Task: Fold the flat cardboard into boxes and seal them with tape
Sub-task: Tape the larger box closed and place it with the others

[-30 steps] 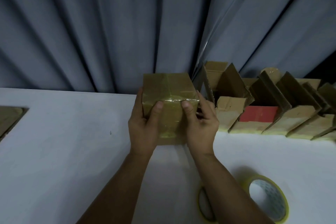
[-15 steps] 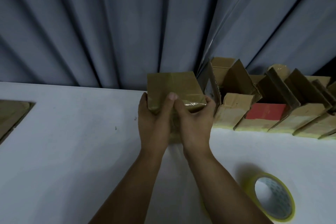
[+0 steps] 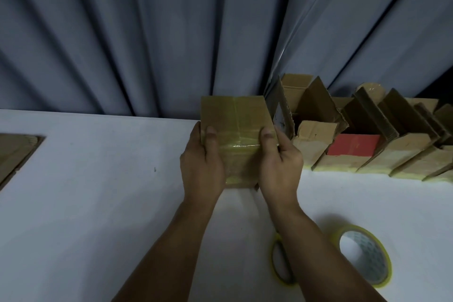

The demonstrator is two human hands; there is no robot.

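Observation:
A small brown cardboard box [image 3: 236, 120] with glossy tape across its top and down its near face sits at the far middle of the white table [image 3: 98, 203]. My left hand [image 3: 202, 167] grips its left side, thumb on the top face. My right hand [image 3: 279, 164] grips its right side, thumb on the top near the tape edge. Two yellow tape rolls lie near my right forearm: a large one [image 3: 362, 255] lying flat and a thinner one [image 3: 282, 262] partly hidden by the arm.
A row of open folded boxes [image 3: 367, 140] lines the table's far right, one with a red face [image 3: 353, 144]. A stack of flat cardboard [image 3: 14, 154] lies at the left edge. Grey curtains [image 3: 171, 32] hang behind the table.
My thumbs were close together on the box's front top edge; they have slid apart to the left and right sides. The box sits a little more squarely toward me.

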